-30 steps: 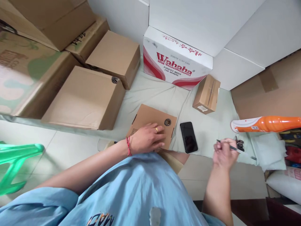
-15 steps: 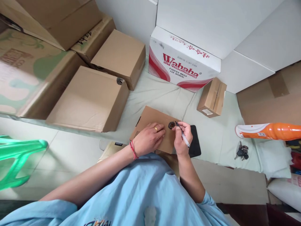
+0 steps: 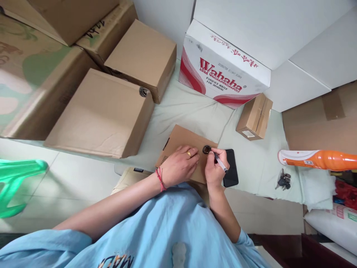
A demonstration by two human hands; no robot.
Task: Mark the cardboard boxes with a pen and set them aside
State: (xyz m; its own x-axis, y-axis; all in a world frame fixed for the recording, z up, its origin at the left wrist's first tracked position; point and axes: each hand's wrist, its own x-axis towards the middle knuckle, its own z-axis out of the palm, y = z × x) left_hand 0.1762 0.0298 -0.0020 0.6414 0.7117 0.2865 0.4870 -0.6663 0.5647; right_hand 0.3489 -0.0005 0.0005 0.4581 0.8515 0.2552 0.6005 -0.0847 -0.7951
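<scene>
A flat brown cardboard piece (image 3: 180, 136), perhaps a thin box, lies in front of me at the near edge of the cloth-covered surface (image 3: 199, 113). My left hand (image 3: 180, 166) rests flat on it, fingers stretched out. Pinched in my right hand (image 3: 213, 172) is a pen (image 3: 221, 163) with a pale barrel. Its tip is at a dark ring-shaped mark (image 3: 206, 149) near the cardboard's right corner; my fingers partly hide the tip. A black phone (image 3: 231, 169) lies just right of that hand.
Larger cardboard boxes (image 3: 103, 111) stand on the left; one bears a similar dark mark. A white and red water carton (image 3: 223, 70) and a small box (image 3: 254, 117) are behind. Right: an orange bottle (image 3: 320, 159) and keys (image 3: 283, 180). A green stool (image 3: 22, 167) stands lower left.
The view has shifted slightly. My right fingers and the pen have moved a little against the ring mark, the pen tip now closer to its right edge. My left hand stays on the cardboard.
</scene>
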